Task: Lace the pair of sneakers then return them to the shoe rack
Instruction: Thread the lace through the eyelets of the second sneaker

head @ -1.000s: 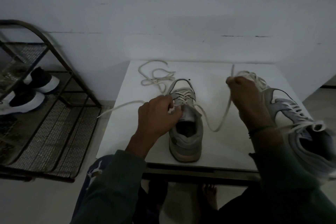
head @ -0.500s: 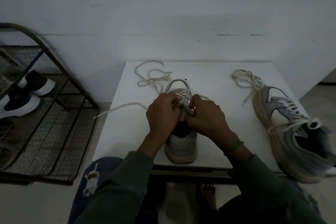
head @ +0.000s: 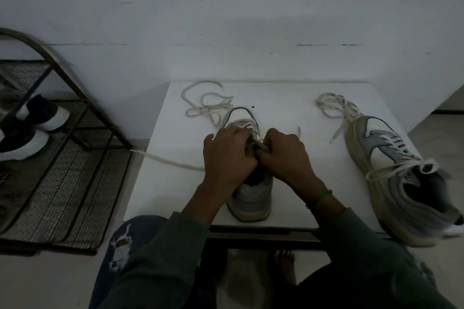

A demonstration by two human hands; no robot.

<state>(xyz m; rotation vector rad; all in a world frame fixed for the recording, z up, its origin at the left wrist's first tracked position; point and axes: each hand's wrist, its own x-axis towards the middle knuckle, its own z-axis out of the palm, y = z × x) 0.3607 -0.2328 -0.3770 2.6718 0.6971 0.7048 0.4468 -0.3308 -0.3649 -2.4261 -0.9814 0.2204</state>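
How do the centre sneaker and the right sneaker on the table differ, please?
The centre sneaker stands toe-away, the left hand and right hand gripping it at its laces; the right sneaker lies untouched. The centre sneaker's lace trails off the table; the right sneaker's piles by its toe. Both are grey-white.

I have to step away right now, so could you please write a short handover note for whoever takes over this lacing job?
Left hand: fingers curled, pinching the lace at the tongue of the middle sneaker.
Right hand: pinching the same lace beside it; exact hold hidden.
Things: both sneakers are on the white table; the second sneaker lies at its right edge, apparently laced, ends loose. The shoe rack stands to the left.
Done: lower eyelets of the middle sneaker crossed.
Left: finish lacing it, then put both on the rack.
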